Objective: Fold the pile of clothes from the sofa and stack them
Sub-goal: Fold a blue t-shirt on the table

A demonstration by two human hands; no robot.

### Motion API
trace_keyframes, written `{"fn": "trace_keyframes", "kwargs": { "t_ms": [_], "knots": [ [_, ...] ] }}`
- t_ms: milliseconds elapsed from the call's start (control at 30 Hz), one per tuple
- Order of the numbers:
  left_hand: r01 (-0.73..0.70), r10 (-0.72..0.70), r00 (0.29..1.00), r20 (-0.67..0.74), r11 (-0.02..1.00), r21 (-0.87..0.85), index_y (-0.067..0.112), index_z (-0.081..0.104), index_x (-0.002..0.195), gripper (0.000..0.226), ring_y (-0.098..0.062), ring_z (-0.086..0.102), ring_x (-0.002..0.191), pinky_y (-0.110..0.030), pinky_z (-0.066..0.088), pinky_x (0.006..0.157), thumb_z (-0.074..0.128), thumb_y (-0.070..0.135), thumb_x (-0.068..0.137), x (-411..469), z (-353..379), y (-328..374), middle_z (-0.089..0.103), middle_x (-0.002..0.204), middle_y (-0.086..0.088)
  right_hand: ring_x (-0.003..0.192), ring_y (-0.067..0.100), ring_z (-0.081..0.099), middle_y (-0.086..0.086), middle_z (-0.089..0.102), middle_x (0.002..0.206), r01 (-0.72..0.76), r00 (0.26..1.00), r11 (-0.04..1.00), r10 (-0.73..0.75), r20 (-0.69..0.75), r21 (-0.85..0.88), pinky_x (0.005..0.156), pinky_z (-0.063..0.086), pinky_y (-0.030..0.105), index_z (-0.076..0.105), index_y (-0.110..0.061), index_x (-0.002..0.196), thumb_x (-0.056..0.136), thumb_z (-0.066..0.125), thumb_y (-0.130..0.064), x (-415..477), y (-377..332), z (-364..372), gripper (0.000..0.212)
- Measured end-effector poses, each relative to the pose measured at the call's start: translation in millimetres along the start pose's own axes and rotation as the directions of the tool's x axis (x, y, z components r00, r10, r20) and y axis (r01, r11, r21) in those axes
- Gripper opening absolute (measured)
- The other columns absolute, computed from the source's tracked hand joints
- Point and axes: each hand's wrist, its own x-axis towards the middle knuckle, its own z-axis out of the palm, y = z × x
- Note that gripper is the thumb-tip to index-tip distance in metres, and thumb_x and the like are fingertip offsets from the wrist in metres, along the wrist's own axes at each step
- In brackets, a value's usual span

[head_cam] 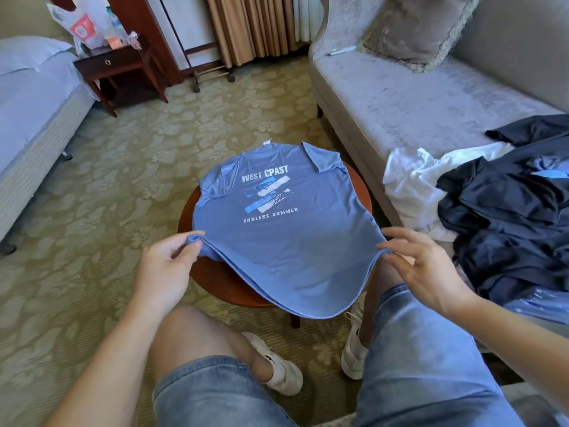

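Blue printed T-shirt (pixel 283 241): spread print-up over the round reddish-brown wooden table (pixel 215 282), with its hem hanging off the near edge.
Left hand (pixel 163 266): pinches the hem's left corner between thumb and curled fingers.
Right hand (pixel 425 266): pinches the hem's right corner with thumb and forefinger, the other fingers spread.
Pile of dark and white clothes (pixel 498 217): heaped on the grey velvet sofa (pixel 400 97), to the right of the table.
Room: patterned beige carpet (pixel 123 180); a white bed (pixel 30 103) and dark wooden nightstand (pixel 117 63) at left.

Left grip (pixel 166 266), right grip (pixel 421 266): both pinching.
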Motion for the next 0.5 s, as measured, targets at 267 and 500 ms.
{"fn": "trace_keyframes", "kwargs": {
  "t_ms": [267, 500],
  "knots": [
    [-0.039, 0.04, 0.999, 0.029, 0.999, -0.029, 0.022, 0.065, 0.112, 0.026, 0.002, 0.061, 0.066, -0.018, 0.051, 0.056, 0.058, 0.005, 0.094, -13, -8, -9, 0.068, 0.092, 0.0, 0.083, 0.006, 0.065, 0.003, 0.071, 0.088, -0.208, 0.978, 0.929, 0.203, 0.048, 0.306, 0.082, 0.049, 0.016, 0.074, -0.012, 0.103, 0.092, 0.06, -0.003, -28, -21, 2, 0.02],
    [-0.046, 0.045, 0.999, -0.03, 0.999, -0.01, 0.017, 0.069, 0.112, 0.025, -0.001, 0.061, 0.071, -0.007, 0.043, 0.062, 0.058, 0.004, 0.093, -35, -18, -26, 0.07, 0.088, -0.007, 0.079, 0.002, 0.062, -0.003, 0.066, 0.086, -0.179, 0.982, 0.915, 0.189, 0.009, 0.361, 0.079, 0.054, 0.028, 0.07, -0.012, 0.102, 0.094, 0.057, -0.003, -50, -37, -3, 0.018]
  ]
}}
